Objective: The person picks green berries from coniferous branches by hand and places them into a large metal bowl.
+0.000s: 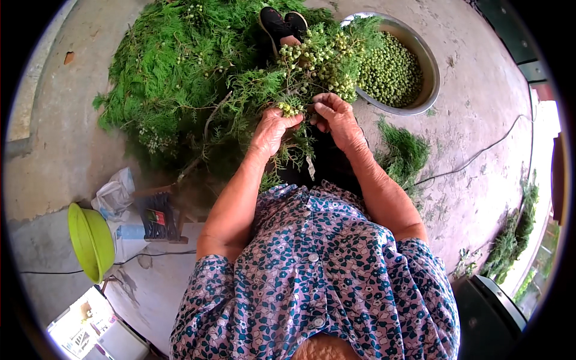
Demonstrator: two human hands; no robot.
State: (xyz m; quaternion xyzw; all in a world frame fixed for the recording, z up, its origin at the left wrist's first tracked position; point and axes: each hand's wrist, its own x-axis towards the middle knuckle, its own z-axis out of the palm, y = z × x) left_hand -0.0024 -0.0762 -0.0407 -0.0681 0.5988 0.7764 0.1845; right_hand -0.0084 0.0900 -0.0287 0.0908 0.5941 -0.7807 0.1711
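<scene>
Over my lap, my left hand (273,129) is closed on a leafy conifer branch (258,84), its thumb beside a small cluster of pale green cones (289,110). My right hand (337,119) is just to the right of that cluster, fingers curled in a pinch. Whatever its fingertips hold is too small or hidden to make out. More cone-laden twigs (327,66) spread above both hands and overlap the left rim of a round metal basin (433,75). Inside the basin lies a heap of picked green cones (393,75).
A large pile of cut green branches (168,78) covers the floor ahead and left, around my black shoes (276,24). Loose foliage (403,150) lies right of my knee. A lime-green basin (90,243) and a small stool (159,216) are at left. A dark cable (480,161) crosses the floor at right.
</scene>
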